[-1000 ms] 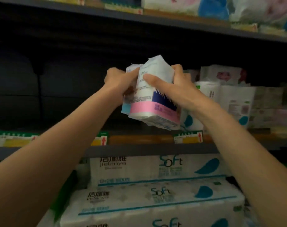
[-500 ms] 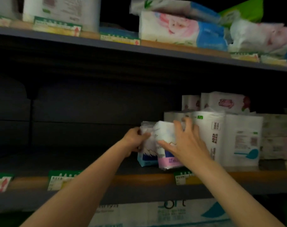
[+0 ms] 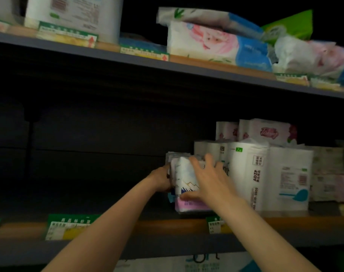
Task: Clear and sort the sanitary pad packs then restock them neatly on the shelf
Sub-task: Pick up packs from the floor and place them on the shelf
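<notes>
Two sanitary pad packs stand side by side on the middle shelf (image 3: 167, 225). The nearer one is a white pack with a pink band and a blue mountain print (image 3: 183, 183); a second pack with a blue bottom (image 3: 174, 155) sits just behind and left of it. My right hand (image 3: 206, 181) lies over the front of the pink pack, fingers spread and thumb along its lower part. At the packs' left side, my left hand (image 3: 161, 178) holds them, its fingers hidden behind.
Tall white packs (image 3: 249, 173) stand directly right of the pad packs, with smaller pink-printed packs (image 3: 265, 130) on top. The shelf's left part is dark and bare. Price tags (image 3: 69, 226) line the shelf edge. The upper shelf (image 3: 206, 65) carries tissue packs.
Both hands carried the two packs from in front of the shelf down onto it, then pushed them right and back against the white packs. The camera tilted upward.
</notes>
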Tool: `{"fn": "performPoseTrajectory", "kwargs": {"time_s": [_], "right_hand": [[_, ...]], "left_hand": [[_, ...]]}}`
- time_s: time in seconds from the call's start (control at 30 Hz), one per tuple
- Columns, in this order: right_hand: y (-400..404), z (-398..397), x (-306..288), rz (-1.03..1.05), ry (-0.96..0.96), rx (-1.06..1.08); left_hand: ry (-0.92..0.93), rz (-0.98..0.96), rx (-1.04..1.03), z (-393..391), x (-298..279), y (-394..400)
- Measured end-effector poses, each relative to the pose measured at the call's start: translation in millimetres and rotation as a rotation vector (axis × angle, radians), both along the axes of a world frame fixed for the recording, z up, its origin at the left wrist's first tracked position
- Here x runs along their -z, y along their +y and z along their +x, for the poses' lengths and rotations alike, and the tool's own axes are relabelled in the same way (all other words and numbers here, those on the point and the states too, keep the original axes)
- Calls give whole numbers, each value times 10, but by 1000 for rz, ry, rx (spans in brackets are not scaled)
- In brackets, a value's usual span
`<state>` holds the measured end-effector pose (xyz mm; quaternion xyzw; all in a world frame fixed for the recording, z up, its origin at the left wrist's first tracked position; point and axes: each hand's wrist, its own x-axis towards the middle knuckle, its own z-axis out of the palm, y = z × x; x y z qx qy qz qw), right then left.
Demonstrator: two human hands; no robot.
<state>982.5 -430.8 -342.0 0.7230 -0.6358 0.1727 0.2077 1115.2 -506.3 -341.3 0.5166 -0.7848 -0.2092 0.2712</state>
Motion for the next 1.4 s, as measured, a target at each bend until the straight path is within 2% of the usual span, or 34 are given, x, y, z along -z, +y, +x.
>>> {"fn": "performPoseTrajectory", "kwargs": {"time_s": [0.17, 0.27, 0.33, 0.4, 0.47, 0.57, 0.6, 0.67, 0.77, 0.87, 0.93, 1.0, 1.07, 1.1, 1.17, 1.2, 1.3, 1.4], "right_hand": [[60, -1, 52, -38, 11, 15], [114, -16, 77, -59, 38, 44], [164, -7, 106, -72, 63, 87], [246, 0, 149, -106, 63, 90], [370, -30, 230, -253, 56, 19], [570, -138, 557, -589, -107, -170], [650, -197, 701, -636, -154, -224], [780, -318, 980, -610, -213, -281], [950, -426, 1566, -470, -204, -297], [1110, -494, 2458, -255, -177, -344], [1230, -562, 3160, 64, -119, -321], [1353, -642, 3832, 516, -56, -211], [1457, -694, 4360, 850, -138, -55], [1493, -699, 4547, 933, -251, 16], [1513, -642, 4810, 961, -438, 126], [1497, -585, 4907, 951, -462, 165], [1413, -344, 5160, 908, -361, 253], [1316, -84, 5362, 865, -346, 393]], "left_hand": [[82, 97, 72, -4, 31, 31], [79, 74, 68, -53, 20, 114], [20, -10, 5, -51, -14, 212], [34, -189, -168, 24, -17, 308], [184, -453, -312, 154, 82, 429], [334, -912, -244, 309, 453, 742], [315, -1007, -197, 323, 630, 891], [200, -1079, -48, 299, 1021, 1175], [17, -1014, 189, 209, 1800, 1470], [-179, -851, 363, 159, 2778, 1676], [-314, -662, 378, 187, 3425, 1815], [-446, -456, 334, 243, 3879, 1926], [-546, -265, 250, 301, 4134, 2010], [-562, -190, 193, 336, 4219, 2028], [-571, -39, 98, 398, 4327, 2040], [-576, -7, 65, 408, 4359, 2030], [-590, 41, 8, 406, 4427, 2001], [-640, 48, 31, 365, 4502, 2014]]}}
